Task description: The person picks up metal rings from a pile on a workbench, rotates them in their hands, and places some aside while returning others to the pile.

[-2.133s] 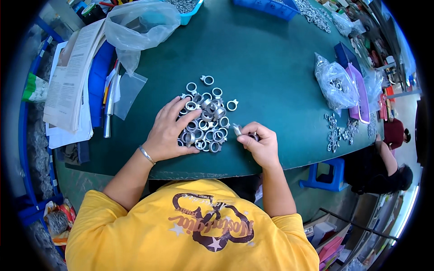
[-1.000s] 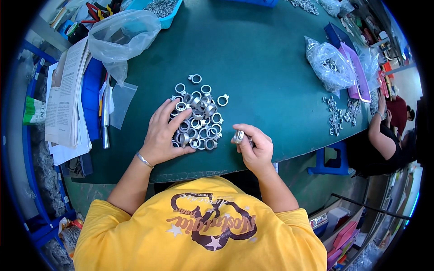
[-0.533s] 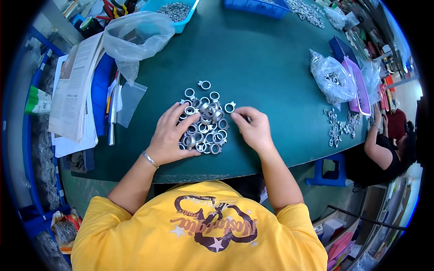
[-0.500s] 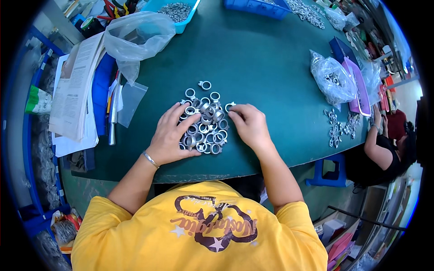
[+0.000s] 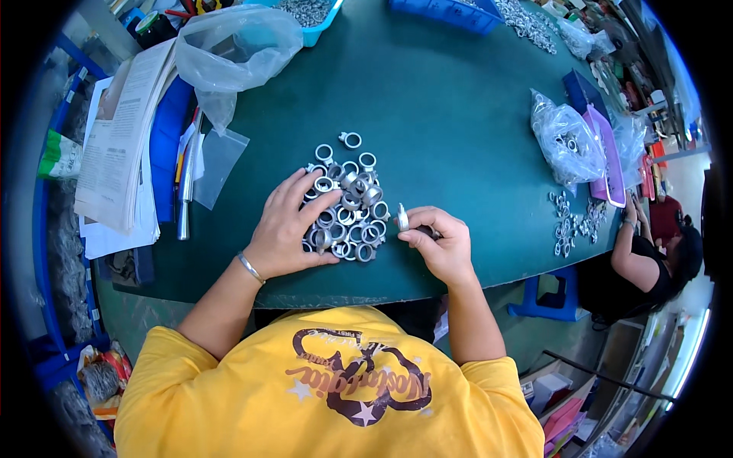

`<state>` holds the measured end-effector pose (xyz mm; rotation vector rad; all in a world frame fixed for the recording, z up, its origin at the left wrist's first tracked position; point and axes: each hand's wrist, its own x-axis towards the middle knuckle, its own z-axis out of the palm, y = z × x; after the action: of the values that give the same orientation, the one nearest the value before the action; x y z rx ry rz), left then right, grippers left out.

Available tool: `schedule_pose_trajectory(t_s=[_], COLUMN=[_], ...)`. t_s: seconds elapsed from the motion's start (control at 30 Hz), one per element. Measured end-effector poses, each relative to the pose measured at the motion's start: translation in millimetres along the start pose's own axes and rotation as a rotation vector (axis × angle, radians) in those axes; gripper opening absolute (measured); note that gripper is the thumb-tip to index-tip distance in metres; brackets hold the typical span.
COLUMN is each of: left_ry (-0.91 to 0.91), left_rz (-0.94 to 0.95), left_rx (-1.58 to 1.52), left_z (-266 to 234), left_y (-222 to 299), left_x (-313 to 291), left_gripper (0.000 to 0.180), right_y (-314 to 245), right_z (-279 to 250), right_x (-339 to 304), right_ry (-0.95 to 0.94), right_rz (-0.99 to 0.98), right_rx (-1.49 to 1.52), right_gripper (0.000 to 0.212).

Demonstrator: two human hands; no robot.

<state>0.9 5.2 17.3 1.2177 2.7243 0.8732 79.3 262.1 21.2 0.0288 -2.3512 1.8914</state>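
Note:
A pile of silvery metal ring clamps (image 5: 350, 206), each a ring with a small lug, lies on the green tabletop. My left hand (image 5: 286, 225) rests along the pile's left side, its fingers spread over the outer rings. Just right of the pile, my right hand (image 5: 441, 243) pinches one metal ring clamp (image 5: 403, 218) between thumb and fingertips, turned edge-on. A dark bit shows under the curled fingers of that hand; I cannot make out what it is. One single ring clamp (image 5: 351, 140) lies apart beyond the pile's far edge.
Papers (image 5: 126, 137), pens and a clear bag (image 5: 237, 57) lie at the left. Far off stand a turquoise bin (image 5: 314, 34) and a blue bin (image 5: 447, 15) of parts. To the right are a bagged heap (image 5: 565, 141), a purple tray (image 5: 605, 156) and a seated co-worker (image 5: 637, 259).
My right hand has drawn slightly right and down, away from the pile, and the ring clamp in it has turned from face-on to edge-on. My left hand stays in place.

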Motion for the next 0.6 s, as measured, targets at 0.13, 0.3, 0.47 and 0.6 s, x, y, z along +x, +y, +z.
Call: schedule_pose_trajectory(t_s=[0.13,0.3,0.47,0.6], left_ry=[0.003,0.001,0.001,-0.004], left_rz=[-0.019,-0.014,-0.021,-0.002], left_rx=[-0.02,-0.031,-0.026,-0.003], left_z=[0.3,-0.2,0.0,-0.4], left_y=[0.4,1.5,1.2,0.5], left_x=[-0.5,0.9,0.0,-0.2], left_gripper=[0.087,0.088,0.089,0.096], right_y=[-1.3,-1.0,2.5,-2.9], right_z=[2.8,4.7,13.7,14.1], right_x=[-6.1,-16.7,-21.1,-13.8], right_ry=[-0.006,0.017,0.154,0.13], right_rz=[-0.033,0.119,0.049,-0.321], right_rx=[0.107,0.62,0.196,-0.132], right_gripper=[0.011,0.012,0.012,0.021])
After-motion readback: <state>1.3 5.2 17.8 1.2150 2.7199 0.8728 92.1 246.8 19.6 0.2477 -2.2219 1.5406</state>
